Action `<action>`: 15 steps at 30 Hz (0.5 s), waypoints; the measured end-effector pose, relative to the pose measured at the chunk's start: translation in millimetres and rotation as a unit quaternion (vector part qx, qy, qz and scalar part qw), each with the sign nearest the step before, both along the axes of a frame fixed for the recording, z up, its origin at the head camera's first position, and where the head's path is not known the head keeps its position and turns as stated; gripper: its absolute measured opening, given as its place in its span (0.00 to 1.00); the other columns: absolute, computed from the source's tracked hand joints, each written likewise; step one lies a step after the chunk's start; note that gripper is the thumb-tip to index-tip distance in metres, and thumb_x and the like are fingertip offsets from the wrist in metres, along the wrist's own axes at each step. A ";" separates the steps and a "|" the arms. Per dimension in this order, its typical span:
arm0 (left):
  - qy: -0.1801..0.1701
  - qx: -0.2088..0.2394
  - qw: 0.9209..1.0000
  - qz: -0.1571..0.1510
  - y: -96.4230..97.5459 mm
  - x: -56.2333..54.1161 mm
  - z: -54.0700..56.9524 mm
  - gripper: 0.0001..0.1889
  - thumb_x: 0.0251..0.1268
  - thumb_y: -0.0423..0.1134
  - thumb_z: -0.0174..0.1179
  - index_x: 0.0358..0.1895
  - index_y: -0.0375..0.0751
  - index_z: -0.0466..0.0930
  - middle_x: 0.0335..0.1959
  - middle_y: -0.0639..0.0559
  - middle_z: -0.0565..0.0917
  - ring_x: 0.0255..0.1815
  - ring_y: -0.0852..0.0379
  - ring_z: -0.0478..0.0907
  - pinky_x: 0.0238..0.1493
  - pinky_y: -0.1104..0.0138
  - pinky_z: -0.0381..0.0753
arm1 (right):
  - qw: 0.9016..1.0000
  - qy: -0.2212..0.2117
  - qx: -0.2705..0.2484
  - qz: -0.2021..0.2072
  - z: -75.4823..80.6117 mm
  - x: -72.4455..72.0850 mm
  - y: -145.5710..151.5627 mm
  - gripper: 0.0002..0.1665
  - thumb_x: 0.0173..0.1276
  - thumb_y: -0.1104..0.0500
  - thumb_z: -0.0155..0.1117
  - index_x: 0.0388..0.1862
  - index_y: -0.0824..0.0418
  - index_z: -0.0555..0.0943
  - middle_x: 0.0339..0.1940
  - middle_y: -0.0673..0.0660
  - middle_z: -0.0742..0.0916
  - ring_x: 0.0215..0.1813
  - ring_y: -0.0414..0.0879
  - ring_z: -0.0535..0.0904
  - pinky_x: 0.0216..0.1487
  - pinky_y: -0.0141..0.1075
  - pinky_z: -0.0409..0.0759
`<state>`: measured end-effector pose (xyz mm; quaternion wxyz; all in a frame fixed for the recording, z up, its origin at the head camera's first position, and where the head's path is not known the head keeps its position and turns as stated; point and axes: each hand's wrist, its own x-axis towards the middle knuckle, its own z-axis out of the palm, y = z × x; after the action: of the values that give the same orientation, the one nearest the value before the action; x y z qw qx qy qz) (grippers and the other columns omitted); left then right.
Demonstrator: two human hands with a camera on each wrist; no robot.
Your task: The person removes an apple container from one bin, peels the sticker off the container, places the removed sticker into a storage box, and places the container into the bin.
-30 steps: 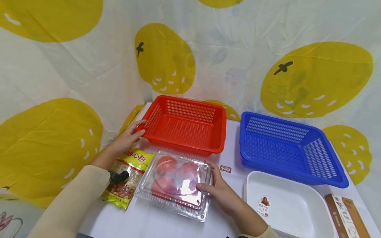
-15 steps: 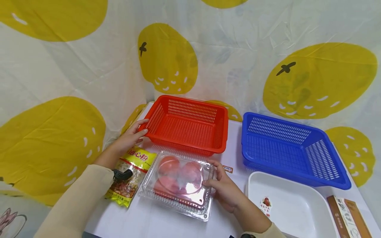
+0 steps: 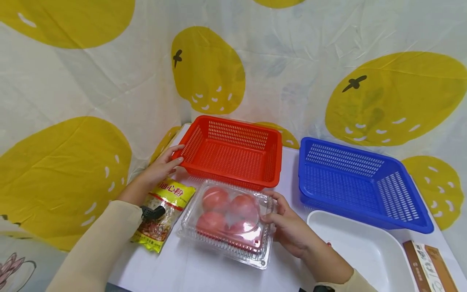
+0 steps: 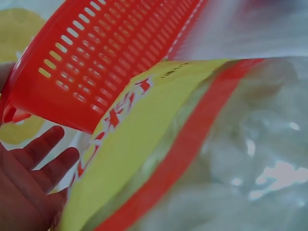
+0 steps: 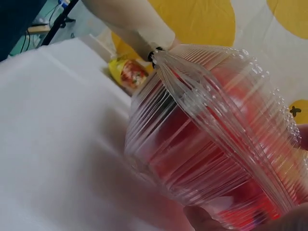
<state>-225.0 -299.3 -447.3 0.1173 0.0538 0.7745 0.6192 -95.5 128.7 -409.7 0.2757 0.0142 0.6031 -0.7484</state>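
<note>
In the head view, my left hand [image 3: 160, 167] grips the near left corner of a red slotted basket [image 3: 226, 178]. The left wrist view shows one fingertip against the rim of that basket [image 4: 72, 91], with other fingers extended below it. My right hand [image 3: 292, 227] holds the right side of a clear plastic clamshell box [image 3: 268, 243], thumb on top and fingers at the far right corner. Several red tomatoes [image 3: 215, 198] show through its lid. In the right wrist view, the box's ribbed side [image 5: 168, 154] casts a shadow on the white table.
A yellow macaroni bag [image 3: 164, 211] lies under my left forearm. Farther right stand a blue slotted basket [image 3: 339, 190] and a white tray [image 3: 368, 251], partly behind my right forearm. A brown box [image 3: 430, 263] lies at the right edge. A fruit-print curtain [image 3: 284, 81] hangs behind.
My right hand has moved the clamshell box to the right. The small orange packet and the tray's sticker are now mostly covered by my right hand and forearm. My left hand stays at the basket.
</note>
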 end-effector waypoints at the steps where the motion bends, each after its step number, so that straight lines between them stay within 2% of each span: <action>1: -0.001 0.000 1.000 -0.001 0.1 0.3 0.5 0.35 0.86 0.48 0.54 0.87 0.57 0.50 0.79 0.33 0.64 0.78 0.33 0.64 0.79 0.31 0.53 | 1.000 -0.002 0.001 0.002 4.4 0.1 2.3 0.43 0.70 0.67 0.61 0.78 0.43 0.57 0.74 0.62 0.65 0.60 0.59 0.79 0.55 0.54 0.83; 4: -0.002 -0.002 1.000 0.000 0.8 1.2 2.8 0.35 0.86 0.48 0.54 0.87 0.56 0.50 0.80 0.32 0.63 0.78 0.33 0.64 0.79 0.31 0.53 | 1.000 -0.004 0.007 0.003 17.9 -0.8 9.2 0.42 0.72 0.66 0.61 0.78 0.42 0.58 0.74 0.60 0.67 0.61 0.57 0.79 0.57 0.54 0.84; 8: -0.004 -0.005 1.000 0.005 0.9 2.1 5.2 0.34 0.87 0.46 0.53 0.87 0.55 0.50 0.80 0.32 0.62 0.77 0.32 0.64 0.79 0.31 0.56 | 1.000 0.017 0.009 0.014 36.5 -5.9 19.0 0.40 0.74 0.65 0.60 0.78 0.42 0.57 0.73 0.61 0.69 0.64 0.56 0.78 0.60 0.54 0.84; 15: -0.016 -0.003 1.000 0.009 1.1 -0.8 3.8 0.34 0.86 0.46 0.54 0.87 0.58 0.52 0.80 0.35 0.64 0.76 0.34 0.66 0.78 0.33 0.59 | 0.999 0.043 0.017 0.003 75.0 -28.7 34.7 0.39 0.77 0.66 0.58 0.76 0.37 0.57 0.77 0.56 0.63 0.73 0.59 0.67 0.64 0.54 0.82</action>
<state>-225.8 -298.2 -443.4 0.1240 0.0363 0.7751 0.6184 -124.2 163.4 -334.8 0.2511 -0.0152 0.6271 -0.7372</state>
